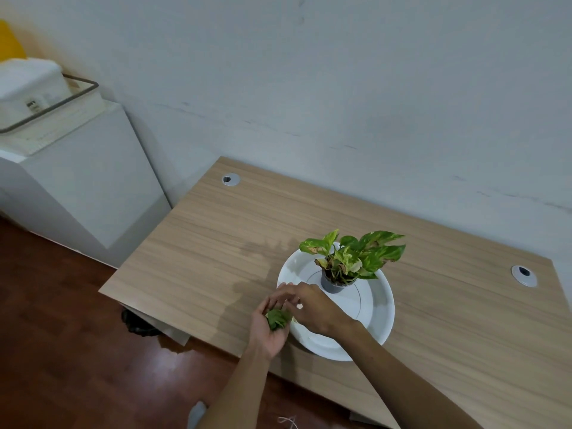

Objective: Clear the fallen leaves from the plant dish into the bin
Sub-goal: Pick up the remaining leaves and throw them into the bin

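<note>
A round white dish lies on the wooden table, with a small potted plant standing in it toward the back. My left hand is cupped palm-up at the dish's left rim and holds a small bunch of green fallen leaves. My right hand reaches over the dish's front left part, fingers bent down right beside the left hand's fingertips; what its fingers pinch is hidden. A dark bin peeks out on the floor under the table's left front corner.
A white cabinet stands to the left against the wall, with a white box and a framed tray on top. Two cable grommets sit in the tabletop. Brown wooden floor runs along the table's left and front.
</note>
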Motion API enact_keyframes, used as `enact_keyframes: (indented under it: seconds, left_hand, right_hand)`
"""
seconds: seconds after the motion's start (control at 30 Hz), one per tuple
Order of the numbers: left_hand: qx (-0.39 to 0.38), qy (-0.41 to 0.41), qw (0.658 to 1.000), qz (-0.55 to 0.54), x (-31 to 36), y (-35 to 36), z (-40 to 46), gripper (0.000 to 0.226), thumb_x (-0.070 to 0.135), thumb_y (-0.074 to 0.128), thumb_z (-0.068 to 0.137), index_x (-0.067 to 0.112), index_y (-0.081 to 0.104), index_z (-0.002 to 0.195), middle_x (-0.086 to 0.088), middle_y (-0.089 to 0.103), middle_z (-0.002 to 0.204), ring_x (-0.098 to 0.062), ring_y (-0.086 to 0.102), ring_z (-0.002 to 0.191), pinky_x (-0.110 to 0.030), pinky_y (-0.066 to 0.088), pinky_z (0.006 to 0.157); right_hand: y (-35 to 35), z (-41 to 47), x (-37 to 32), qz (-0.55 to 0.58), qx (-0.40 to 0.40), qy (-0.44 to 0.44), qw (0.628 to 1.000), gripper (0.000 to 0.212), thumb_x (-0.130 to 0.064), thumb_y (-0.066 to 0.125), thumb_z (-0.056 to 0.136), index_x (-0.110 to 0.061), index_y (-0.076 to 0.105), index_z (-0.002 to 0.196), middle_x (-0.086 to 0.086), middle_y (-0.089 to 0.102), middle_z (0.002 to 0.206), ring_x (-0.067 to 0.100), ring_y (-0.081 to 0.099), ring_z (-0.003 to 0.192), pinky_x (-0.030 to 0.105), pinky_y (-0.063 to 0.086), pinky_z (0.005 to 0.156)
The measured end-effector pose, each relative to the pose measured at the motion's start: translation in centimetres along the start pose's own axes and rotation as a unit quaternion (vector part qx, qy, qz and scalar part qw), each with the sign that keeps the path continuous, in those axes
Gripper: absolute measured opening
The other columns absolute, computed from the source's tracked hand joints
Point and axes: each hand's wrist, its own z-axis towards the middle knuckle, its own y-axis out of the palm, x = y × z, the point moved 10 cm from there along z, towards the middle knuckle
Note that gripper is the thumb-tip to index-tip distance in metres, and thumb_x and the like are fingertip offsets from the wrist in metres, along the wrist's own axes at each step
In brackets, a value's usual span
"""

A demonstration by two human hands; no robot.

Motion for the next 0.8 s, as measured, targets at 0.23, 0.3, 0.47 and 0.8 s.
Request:
enact_keyframes:
  seconds: [0.23, 0.3, 0.47, 0.8]
  left_hand:
    - [0.000, 0.007, 1.000, -0.021, 0.7, -0.5, -0.1, 0.044, 0.019, 0.029, 0.101, -0.007, 0.053, 0.127, -0.026, 0.057, 0.133, -0.035, 0.055, 0.123, -0.043, 0.037, 0.111]
    - [-0.001, 0.006, 1.000, -0.030, 1.0, -0.7, -0.3, 0.045, 0.018, 0.028, 0.101, -0.006, 0.051, 0.130, -0.026, 0.055, 0.134, -0.035, 0.053, 0.125, -0.043, 0.036, 0.111]
    - [-0.008, 0.013, 0.999, -0.049, 1.2, -0.9, -0.2, 0.045, 0.018, 0.027, 0.101, -0.005, 0.050, 0.132, -0.026, 0.057, 0.133, -0.034, 0.053, 0.124, -0.044, 0.037, 0.110]
    - [-0.007, -0.001, 0.998, -0.065, 0.8, -1.3, 0.5, 0.044, 0.019, 0.027, 0.102, -0.006, 0.054, 0.127, -0.026, 0.060, 0.130, -0.034, 0.053, 0.124, -0.041, 0.031, 0.116]
  right_hand:
    - [-3.4, -2.5, 3.6, 0.041, 0.118, 0.068, 0.990, 0.025, -0.014, 0.058, 0.092, -0.023, 0.070, 0.112, -0.005, 0.070, 0.093, 0.006, 0.063, 0.087, 0.026, 0.054, 0.079]
    - [-1.9, -3.1, 5.5, -0.023, 0.058, 0.100, 0.993, 0.026, -0.019, 0.060, 0.092, -0.022, 0.068, 0.116, -0.001, 0.068, 0.099, 0.010, 0.061, 0.088, 0.032, 0.053, 0.083]
    - [1.6, -3.7, 7.5, -0.134, -0.025, 0.139, 0.981, 0.040, -0.029, 0.058, 0.094, -0.023, 0.058, 0.133, 0.004, 0.062, 0.117, 0.021, 0.056, 0.110, 0.034, 0.045, 0.090]
    - [3.2, -1.9, 7.0, -0.226, -0.003, 0.089, 0.970, 0.020, -0.027, 0.050, 0.092, -0.029, 0.067, 0.100, 0.003, 0.059, 0.097, 0.026, 0.056, 0.094, 0.038, 0.048, 0.065]
